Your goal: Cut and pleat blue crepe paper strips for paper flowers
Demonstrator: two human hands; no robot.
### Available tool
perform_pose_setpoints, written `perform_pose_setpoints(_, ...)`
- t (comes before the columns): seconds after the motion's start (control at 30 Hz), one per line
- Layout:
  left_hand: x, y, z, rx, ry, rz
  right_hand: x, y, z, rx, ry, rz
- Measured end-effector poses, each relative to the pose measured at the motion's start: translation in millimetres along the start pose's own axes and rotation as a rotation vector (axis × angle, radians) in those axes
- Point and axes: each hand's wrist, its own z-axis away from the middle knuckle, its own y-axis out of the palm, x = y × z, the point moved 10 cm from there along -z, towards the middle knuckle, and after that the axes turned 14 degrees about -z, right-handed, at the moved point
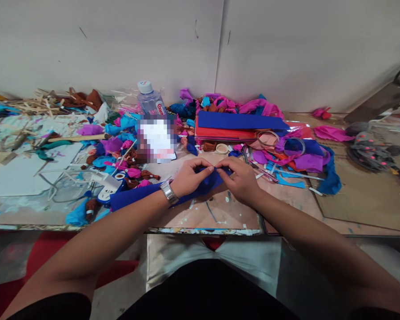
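Observation:
A long strip of dark blue crepe paper (133, 195) lies slantwise over the table under my left wrist, its right end rising into my fingers. My left hand (193, 178), with a metal watch (169, 192) on the wrist, pinches the upper edge of that end between thumb and forefinger. Right beside it, my right hand (237, 177) pinches the same edge, the two sets of fingertips touching. Some of the blue paper hangs bunched below the fingers, and part of it is hidden by my hands.
Behind my hands stand a clear plastic bottle (151, 100) and a blurred-out phone (157, 138). A stack of blue and red paper (242, 122) lies at the back. A power strip (110, 189), green-handled pliers (44, 154), tape rolls (294, 146) and coloured paper bundles surround the work area.

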Motion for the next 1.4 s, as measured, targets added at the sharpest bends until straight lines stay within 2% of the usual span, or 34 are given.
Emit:
perform_pose_setpoints(0.43,-2.8,-3.8,0.2,-0.05,0.017,-0.068,-1.3,0.3,-0.3,0.009,0.01,0.0)
perform_pose_setpoints(0.83,-2.3,-1.0,0.6,-0.031,0.014,-0.059,-1.5,2.2,-0.2,0.022,0.015,0.016)
perform_pose_setpoints(1.4,-8.1,-3.9,3.2,-0.07,0.046,-0.101,-3.7,3.8,-0.4,0.007,0.052,0.032)
